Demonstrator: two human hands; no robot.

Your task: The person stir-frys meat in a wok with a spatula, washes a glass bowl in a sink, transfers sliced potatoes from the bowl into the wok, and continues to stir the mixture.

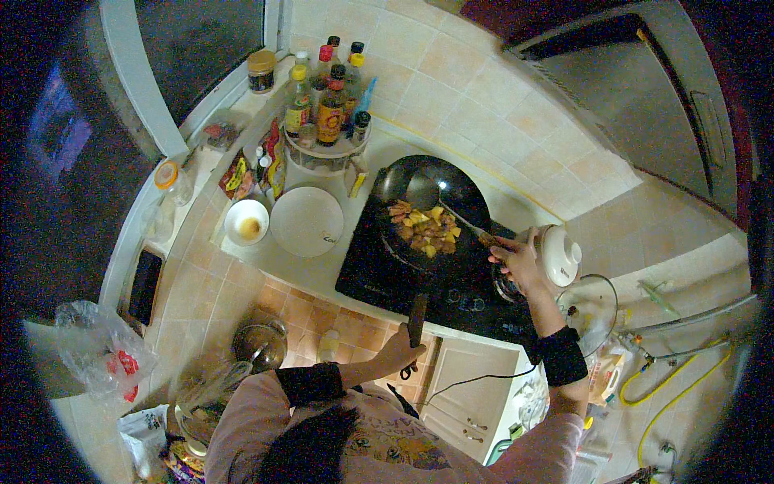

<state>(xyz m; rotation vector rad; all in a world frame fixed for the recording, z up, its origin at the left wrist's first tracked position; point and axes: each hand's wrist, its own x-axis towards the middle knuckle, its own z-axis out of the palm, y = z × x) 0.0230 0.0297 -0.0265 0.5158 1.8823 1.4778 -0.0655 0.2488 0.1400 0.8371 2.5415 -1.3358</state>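
My left hand (404,351) is closed around the dark handle (416,314) of a black wok (465,181). My right hand (514,261) grips the wooden handle of a metal cooking spatula (464,221), whose head reaches into the wok and is partly hard to make out. Brown chunks, probably meat, and yellow pieces (425,228) lie in the wok's lower part. The wok sits on a black cooktop (369,266) with marked controls near its front edge. Just right of my right hand stands a lidded pot with a white lid (559,255).
Left of the cooktop are a white plate (307,222) and a small white bowl (247,222) with brown residue. Behind them, several sauce bottles (331,112) crowd a round rack (326,158). A glass lid (595,311) lies at right, and a black cord (471,380) hangs below the counter.
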